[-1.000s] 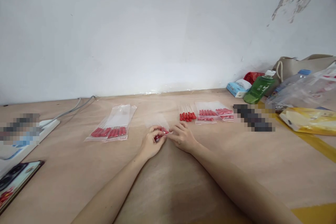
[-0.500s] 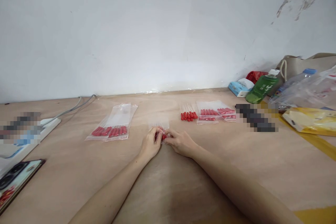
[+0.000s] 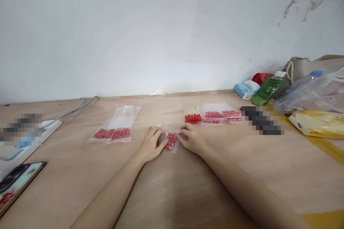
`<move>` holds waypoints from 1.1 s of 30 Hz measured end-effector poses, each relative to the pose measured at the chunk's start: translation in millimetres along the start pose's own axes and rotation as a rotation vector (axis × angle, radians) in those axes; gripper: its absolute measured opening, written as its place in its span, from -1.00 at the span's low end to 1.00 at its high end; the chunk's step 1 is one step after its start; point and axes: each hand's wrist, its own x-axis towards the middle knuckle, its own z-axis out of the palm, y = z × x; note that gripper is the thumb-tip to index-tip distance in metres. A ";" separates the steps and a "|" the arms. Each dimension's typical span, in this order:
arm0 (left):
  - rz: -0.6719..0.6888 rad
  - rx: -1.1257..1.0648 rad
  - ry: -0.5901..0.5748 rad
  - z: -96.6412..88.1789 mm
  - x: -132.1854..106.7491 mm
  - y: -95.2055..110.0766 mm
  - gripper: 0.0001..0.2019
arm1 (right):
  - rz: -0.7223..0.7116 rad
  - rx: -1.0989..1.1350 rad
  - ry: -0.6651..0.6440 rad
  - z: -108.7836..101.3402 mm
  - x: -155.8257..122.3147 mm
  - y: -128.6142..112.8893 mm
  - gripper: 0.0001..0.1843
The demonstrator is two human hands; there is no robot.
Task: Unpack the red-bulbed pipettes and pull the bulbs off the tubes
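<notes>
The left hand (image 3: 152, 145) and the right hand (image 3: 192, 139) grip a small clear bag of red-capped tubes (image 3: 171, 140) by its 2 ends, with their fingers curled nearly closed on its edges. The bag lies on the wooden table (image 3: 172, 186) between them, with loose red-capped tubes (image 3: 192, 117) just beyond.

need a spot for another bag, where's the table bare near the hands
Bare wood: between the filled bags and the left hand; between the right hand and the yellow packet. Crowded: behind the right hand, with loose tubes, and around the green bottle.
</notes>
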 end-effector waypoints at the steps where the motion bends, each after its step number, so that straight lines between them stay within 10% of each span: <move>1: 0.004 -0.003 0.008 -1.1 -1.1 2.1 -0.74 | 0.006 -0.041 0.011 0.7 0.8 -0.4 -0.88; 17: 0.046 -0.104 -0.009 -5.9 -5.7 3.3 -0.65 | 0.142 0.297 -0.285 -12.8 8.1 3.5 -0.39; 33: 0.032 -0.201 -0.022 -3.0 -7.3 -0.3 -0.62 | 0.392 0.431 -0.361 4.4 17.5 -3.0 -0.86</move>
